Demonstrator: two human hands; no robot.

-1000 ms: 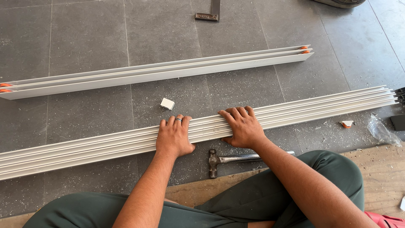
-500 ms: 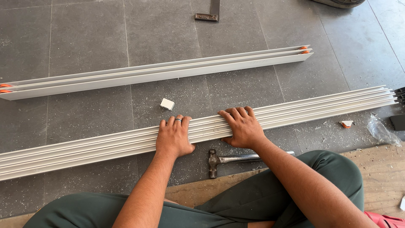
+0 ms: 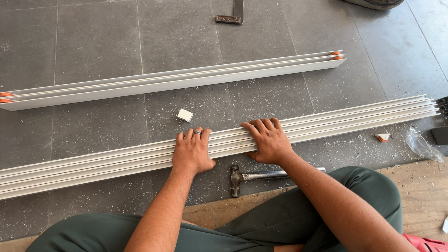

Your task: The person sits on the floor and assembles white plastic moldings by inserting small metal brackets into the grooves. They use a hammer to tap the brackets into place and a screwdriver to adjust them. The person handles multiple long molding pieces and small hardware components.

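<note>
Both hands flat on the near white ribbed aluminium profile (image 3: 326,123), which runs across the lower-middle frame from left edge to right edge on the grey tiled floor (image 3: 93,42). Left hand (image 3: 192,151) palm-down, fingers (image 3: 189,136) spread over the ribs, ring on one; pressing, not gripping. Right hand (image 3: 267,142) just to its right, fingers laid flat across the far edge, nothing clasped. Versus the earlier views: no visible shift of hands or profile, so it reads as a steady hold-down. Ball-peen hammer (image 3: 261,176) lies on floor just below the right hand, untouched. Small white block (image 3: 185,115) near, above the left hand. Second profile (image 3: 172,81) with orange end caps, upper frame, well apart. Plastic scrap (image 3: 422,145) at right edge.
</note>
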